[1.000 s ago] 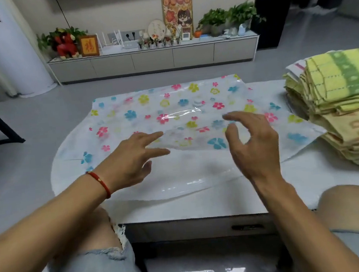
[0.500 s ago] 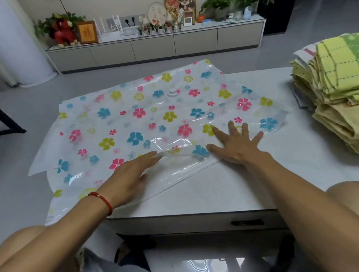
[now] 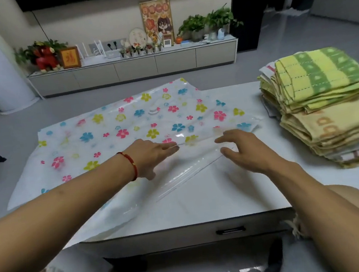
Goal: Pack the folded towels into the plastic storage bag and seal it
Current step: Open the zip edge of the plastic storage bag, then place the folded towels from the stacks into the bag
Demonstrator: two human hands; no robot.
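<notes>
Storage bag (image 3: 129, 127), clear plastic with a flower print, lies flat across the white desk (image 3: 224, 193), left edge hanging past the desk rim. Left hand (image 3: 152, 156) rests on the bag's near clear strip, fingers straight, grip released. Right hand (image 3: 246, 151) sits just beside it over the same strip, fingers spread and slightly bent, grip released; contact with the plastic can't be confirmed. Folded towels (image 3: 326, 107) are stacked on the desk's right end, well apart from the bag, none inside it. Red bracelet (image 3: 130, 165) on left wrist.
</notes>
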